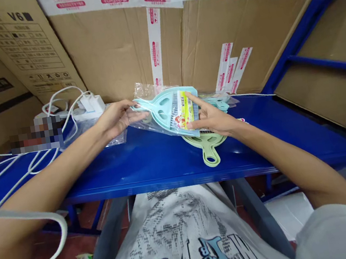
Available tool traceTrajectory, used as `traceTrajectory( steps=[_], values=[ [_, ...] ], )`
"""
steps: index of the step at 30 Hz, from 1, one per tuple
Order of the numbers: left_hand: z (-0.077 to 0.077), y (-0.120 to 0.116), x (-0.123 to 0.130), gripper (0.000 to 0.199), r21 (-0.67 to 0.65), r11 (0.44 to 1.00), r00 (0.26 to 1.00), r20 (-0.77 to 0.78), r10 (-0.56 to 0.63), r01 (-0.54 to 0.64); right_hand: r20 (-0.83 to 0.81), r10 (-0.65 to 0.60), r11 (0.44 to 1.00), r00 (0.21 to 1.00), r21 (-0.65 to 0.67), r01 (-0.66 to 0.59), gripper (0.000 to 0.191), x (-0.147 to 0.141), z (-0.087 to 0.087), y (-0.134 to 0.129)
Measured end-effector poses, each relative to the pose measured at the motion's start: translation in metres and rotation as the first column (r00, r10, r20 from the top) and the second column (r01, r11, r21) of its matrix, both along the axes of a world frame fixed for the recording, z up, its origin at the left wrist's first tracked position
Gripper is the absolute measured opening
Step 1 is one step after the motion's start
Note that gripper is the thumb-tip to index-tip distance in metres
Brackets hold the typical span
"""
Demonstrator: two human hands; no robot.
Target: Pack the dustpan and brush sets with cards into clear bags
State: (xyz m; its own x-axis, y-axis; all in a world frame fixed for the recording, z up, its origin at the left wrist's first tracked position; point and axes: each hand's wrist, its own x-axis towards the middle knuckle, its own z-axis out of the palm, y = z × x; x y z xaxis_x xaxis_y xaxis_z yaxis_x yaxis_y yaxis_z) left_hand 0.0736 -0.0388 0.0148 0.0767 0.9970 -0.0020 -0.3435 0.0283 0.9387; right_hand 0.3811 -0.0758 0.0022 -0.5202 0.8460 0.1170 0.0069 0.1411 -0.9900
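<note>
A light-blue dustpan (160, 109) with a small grey-bristled brush (175, 111) lying in it is held up above the blue table, partly wrapped in a clear plastic bag (143, 89). My left hand (122, 119) pinches its handle end. My right hand (212, 116) grips the wide end, fingers over the yellow label card (184, 109). Beneath, on the table, rests a green dustpan (209, 146), its handle toward me and its far part hidden. Another blue dustpan handle (221, 102) in clear plastic shows behind my right hand.
The blue table (152, 161) runs across in front of me. White cables (37, 157) and a power strip with a plug (91, 103) lie at the left. Large cardboard boxes (107, 48) stand behind, and a blue metal frame (293, 40) rises at the right.
</note>
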Motion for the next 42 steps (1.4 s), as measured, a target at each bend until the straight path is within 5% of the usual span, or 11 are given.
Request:
traceTrajectory(
  steps=[7, 13, 17, 21, 38, 42],
  values=[
    [0.003, -0.004, 0.0, 0.015, 0.019, 0.998, 0.998, 0.048, 0.05, -0.051, -0.038, -0.024, 0.998, 0.999, 0.06, 0.026, 0.121, 0.003, 0.001, 0.004],
    [0.003, -0.005, 0.002, 0.015, 0.003, 0.996, 0.99, 0.108, 0.092, -0.093, -0.202, -0.326, 0.94, 0.924, 0.036, 0.339, 0.074, 0.005, -0.004, 0.019],
    [-0.001, -0.008, 0.008, 0.013, -0.001, 0.999, 0.995, 0.087, 0.052, -0.052, -0.233, -0.221, 0.974, 0.947, -0.104, 0.201, 0.05, -0.001, -0.002, 0.019],
    [-0.007, -0.006, 0.011, 0.009, -0.003, 0.999, 0.998, 0.058, 0.038, -0.038, -0.263, -0.167, 0.985, 0.95, -0.094, 0.147, 0.049, -0.007, 0.002, 0.011],
    [-0.006, 0.013, -0.01, 0.004, -0.003, 0.999, 0.999, 0.019, 0.047, -0.047, -0.245, -0.397, 0.916, 0.885, -0.046, 0.398, 0.097, 0.003, 0.008, 0.01],
    [-0.005, 0.015, -0.012, 0.007, -0.011, 0.999, 0.998, 0.038, 0.04, -0.04, -0.232, -0.352, 0.928, 0.907, 0.035, 0.37, 0.085, 0.004, 0.008, 0.01]
  ],
)
